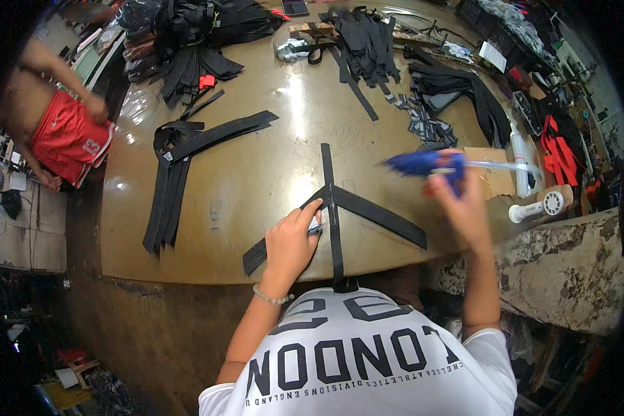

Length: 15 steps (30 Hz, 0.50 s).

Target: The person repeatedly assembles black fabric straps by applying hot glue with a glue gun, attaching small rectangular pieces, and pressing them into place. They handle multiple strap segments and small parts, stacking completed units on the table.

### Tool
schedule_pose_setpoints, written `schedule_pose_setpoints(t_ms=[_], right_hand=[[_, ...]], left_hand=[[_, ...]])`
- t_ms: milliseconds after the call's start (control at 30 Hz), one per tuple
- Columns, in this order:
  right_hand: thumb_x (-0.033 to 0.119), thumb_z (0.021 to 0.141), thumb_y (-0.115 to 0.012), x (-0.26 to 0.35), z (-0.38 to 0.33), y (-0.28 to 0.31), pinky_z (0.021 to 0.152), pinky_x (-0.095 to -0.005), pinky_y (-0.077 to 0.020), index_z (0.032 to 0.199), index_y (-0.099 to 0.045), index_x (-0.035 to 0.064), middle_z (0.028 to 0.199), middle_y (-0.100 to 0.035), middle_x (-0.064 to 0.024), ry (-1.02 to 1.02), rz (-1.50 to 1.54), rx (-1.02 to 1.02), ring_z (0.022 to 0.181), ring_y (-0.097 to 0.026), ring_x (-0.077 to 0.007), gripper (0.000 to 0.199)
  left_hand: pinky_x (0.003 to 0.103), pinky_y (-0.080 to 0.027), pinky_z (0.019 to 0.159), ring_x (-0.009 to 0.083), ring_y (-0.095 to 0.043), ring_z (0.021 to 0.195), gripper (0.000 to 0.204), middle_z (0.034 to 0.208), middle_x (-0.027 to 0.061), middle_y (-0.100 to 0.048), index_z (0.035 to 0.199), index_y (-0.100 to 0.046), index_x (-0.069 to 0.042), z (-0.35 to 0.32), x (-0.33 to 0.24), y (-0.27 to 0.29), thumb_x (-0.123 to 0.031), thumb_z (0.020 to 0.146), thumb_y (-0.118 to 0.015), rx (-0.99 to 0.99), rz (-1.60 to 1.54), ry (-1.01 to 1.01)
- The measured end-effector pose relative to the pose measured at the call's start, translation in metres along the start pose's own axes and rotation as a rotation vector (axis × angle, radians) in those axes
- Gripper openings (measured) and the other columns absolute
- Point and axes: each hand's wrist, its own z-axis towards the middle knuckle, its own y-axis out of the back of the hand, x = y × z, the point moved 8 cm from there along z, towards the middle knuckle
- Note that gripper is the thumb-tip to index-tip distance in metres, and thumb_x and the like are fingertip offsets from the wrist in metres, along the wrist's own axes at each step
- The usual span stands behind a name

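Observation:
Black straps (pixel 381 216) lie on the table in front of me, two slanting bands meeting at a narrow upright strip (pixel 335 243). My left hand (pixel 291 239) rests on the left band, its fingertips at the meeting point. Its fingers curl around a small grey-and-white label (pixel 315 226), partly hidden by them. Raised over the table to the right, my right hand (pixel 462 201) grips a blue gun-shaped tool (pixel 430 165), smeared by motion. The tool's narrow end points left, away from the straps' surface, and a pale translucent strand (pixel 506 166) trails behind it.
Bundled black straps (pixel 170 180) lie at left, with more stacks (pixel 367 48) at the back. Small grey labels (pixel 426 125) are heaped near a strap pile (pixel 464 90). A white spool (pixel 537 206) sits at the right edge. Another person in red shorts (pixel 66 139) stands at left.

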Motion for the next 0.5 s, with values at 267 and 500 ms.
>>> schedule_pose_setpoints(t_ms=[267, 500], right_hand=[[0.039, 0.090, -0.066, -0.003, 0.034, -0.089, 0.065, -0.0463, -0.0512, 0.126, -0.046, 0.0045, 0.085, -0.068, -0.0237, 0.106, -0.382, 0.325, 0.075, -0.066, -0.0438, 0.054], [0.040, 0.091, -0.064, -0.006, 0.031, -0.093, 0.068, -0.0500, -0.0510, 0.128, -0.045, 0.0018, 0.083, -0.067, -0.0261, 0.074, -0.446, 0.368, 0.076, -0.065, -0.0464, 0.056]], left_hand=[[0.042, -0.048, 0.055, 0.0298, -0.063, 0.065, 0.028, 0.073, 0.0091, -0.062, 0.116, -0.067, -0.021, 0.001, -0.004, 0.002, -0.018, 0.088, -0.064, 0.013, 0.007, -0.009], [0.041, -0.048, 0.054, 0.0292, -0.063, 0.064, 0.028, 0.073, 0.0089, -0.062, 0.116, -0.067, -0.021, 0.001, -0.003, 0.001, -0.019, 0.088, -0.064, -0.010, 0.026, -0.022]])
